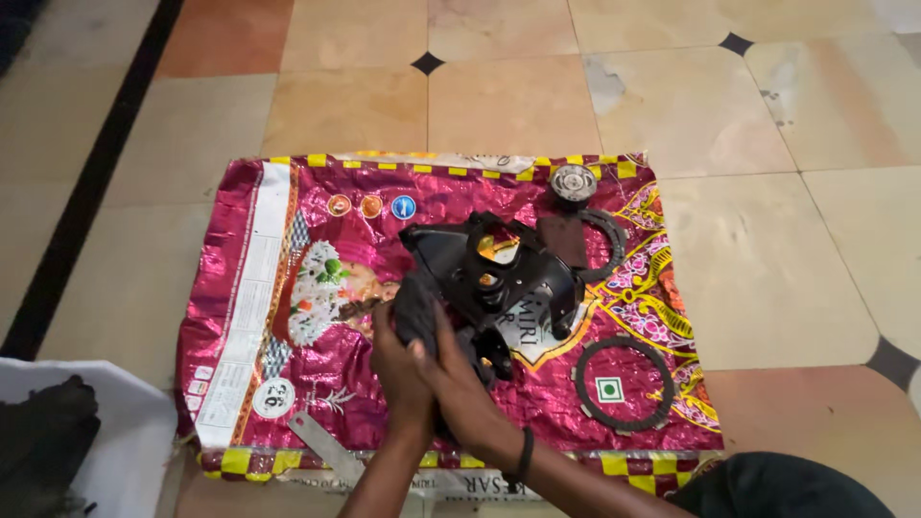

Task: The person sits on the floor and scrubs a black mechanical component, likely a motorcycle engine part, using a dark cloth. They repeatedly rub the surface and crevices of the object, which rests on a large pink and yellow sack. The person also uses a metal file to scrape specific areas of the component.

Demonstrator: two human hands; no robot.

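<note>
I work on the floor [499, 96], kneeling at the near edge of a magenta foil sack [288, 278] spread flat as a mat, apparently so greasy parts stay off the tiles.

Both hands meet at the near left corner of the black metal cover [499, 273], which lies on the middle of the sack. My left hand [398, 360] is closed around a dark rag [414, 307], pressing the wad against the cover's edge. My right hand [460, 379] wraps over it from the right, fingers curled; I cannot tell whether it grips the rag, the cover, or both. The cover looks tipped slightly up on its far side, likely propped by whatever lies under it.

Loose parts lie apart from the cover, within reach. A thin dark ring [624, 384] lies flat to the right. A second ring [600, 245] is half tucked behind the cover's far right side, touching a dark flat plate [561, 240]. A round silver part [574, 182] sits near the sack's far edge.

A steel ruler [321, 443] lies at the near edge, left of my forearms. A white cloth with something black on it [115, 432] sits off the sack, far left.
</note>
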